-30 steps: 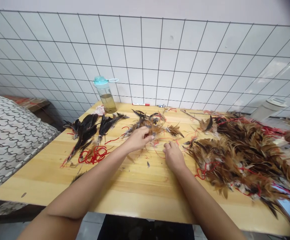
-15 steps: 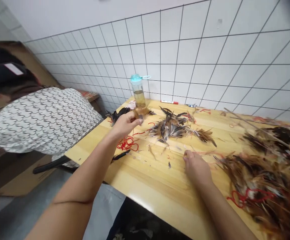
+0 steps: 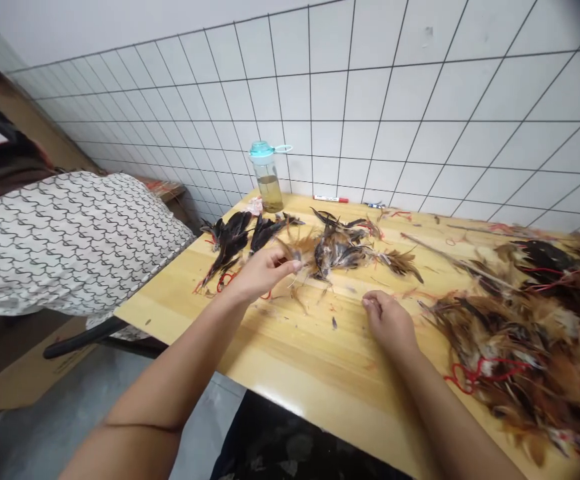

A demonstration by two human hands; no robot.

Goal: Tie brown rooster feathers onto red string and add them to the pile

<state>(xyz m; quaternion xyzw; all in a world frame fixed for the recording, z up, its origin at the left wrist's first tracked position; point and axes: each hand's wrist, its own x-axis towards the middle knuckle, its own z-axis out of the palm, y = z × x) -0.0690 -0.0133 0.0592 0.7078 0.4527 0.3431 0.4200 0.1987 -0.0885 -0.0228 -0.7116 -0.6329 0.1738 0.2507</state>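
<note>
Looking down across a pale wooden worktop (image 3: 315,373), the view meets a wall of white tiles (image 3: 370,87) crossed by thin black grid lines (image 3: 311,80). Left of the worktop lies a large patterned cloth (image 3: 70,240), grey on white, with a black bar (image 3: 80,337) below it and a sheet of cardboard (image 3: 25,367) on the floor (image 3: 135,400).

The biggest thing on the worktop is a wide heap of brown and black feathers (image 3: 515,333) along the right side, tangled with red string (image 3: 475,373). A smaller brown and dark feather pile (image 3: 337,250) sits near the middle, and a group of black feathers (image 3: 233,241) lies to its left. Against the wall stand a clear bottle (image 3: 268,190) with a teal cap, holding yellowish liquid, and a red-capped marker (image 3: 330,199), whose small print cannot be read.

Both forearms reach in from the bottom edge. The left hand (image 3: 263,273) stretches forward, palm down, its grip narrow on a small tuft of light brown feathers (image 3: 290,248) just beside the central pile. The right hand (image 3: 387,323) rests on the bare wood between that pile and the big heap, fingers curled in. Whether it holds anything fine is impossible to tell.
</note>
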